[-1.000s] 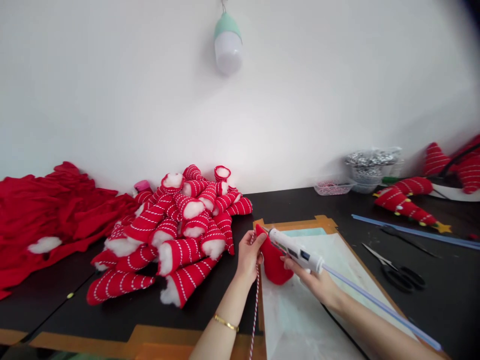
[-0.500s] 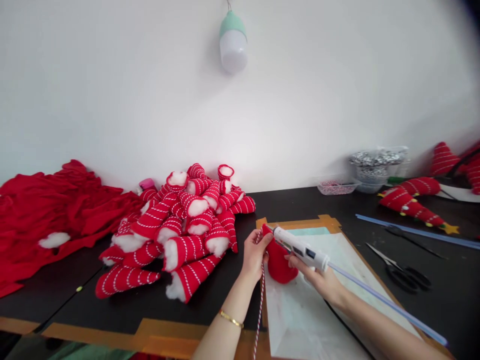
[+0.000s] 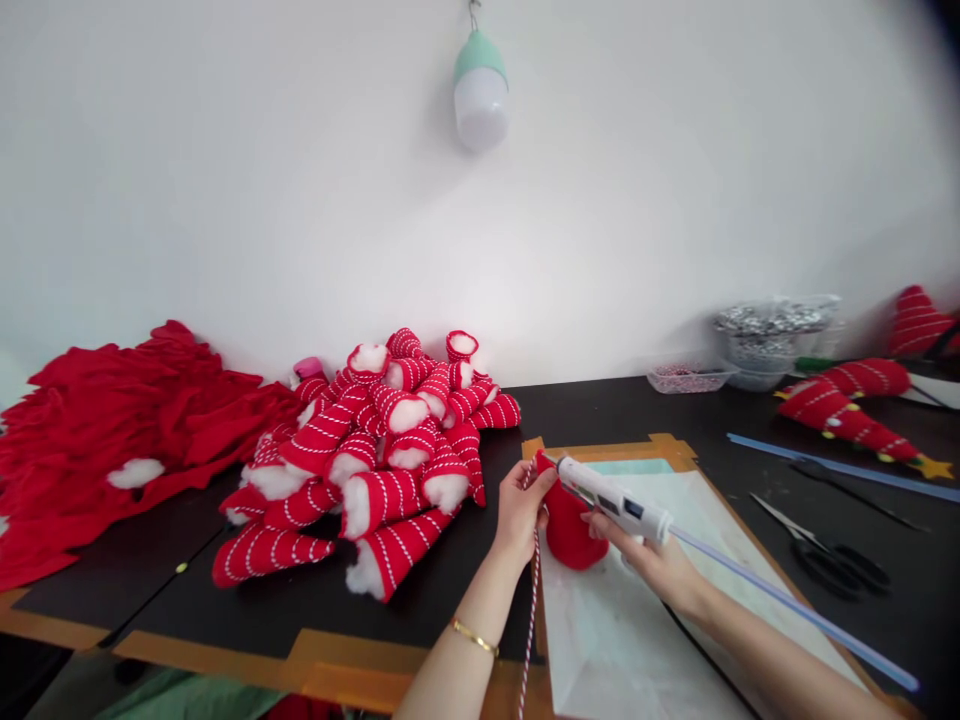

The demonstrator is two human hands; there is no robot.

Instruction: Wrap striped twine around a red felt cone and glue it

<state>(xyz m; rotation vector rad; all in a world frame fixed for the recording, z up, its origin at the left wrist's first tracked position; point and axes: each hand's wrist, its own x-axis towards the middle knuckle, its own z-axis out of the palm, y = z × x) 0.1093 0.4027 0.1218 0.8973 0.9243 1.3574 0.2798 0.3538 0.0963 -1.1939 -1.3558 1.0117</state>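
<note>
Cord [image 3: 529, 620] and red piece [image 3: 574, 535] are being pinched in your left hand [image 3: 520, 508] over the sheet [image 3: 619, 645] while your right hand [image 3: 651, 565] is gripping the glue gun [image 3: 619, 502], nozzle [image 3: 554, 461] just beside your left thumb [image 3: 543, 485], so a slip is risking a burn or stray glue.

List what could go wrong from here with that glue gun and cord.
Burn: the tip of the glue gun in the right hand sits close to the fingers of the left hand, so any hot glue might touch skin.
Tangle: the striped cord hangs loose below and might snag.
Knock: the long glue stick juts out behind and might get bumped.
</note>
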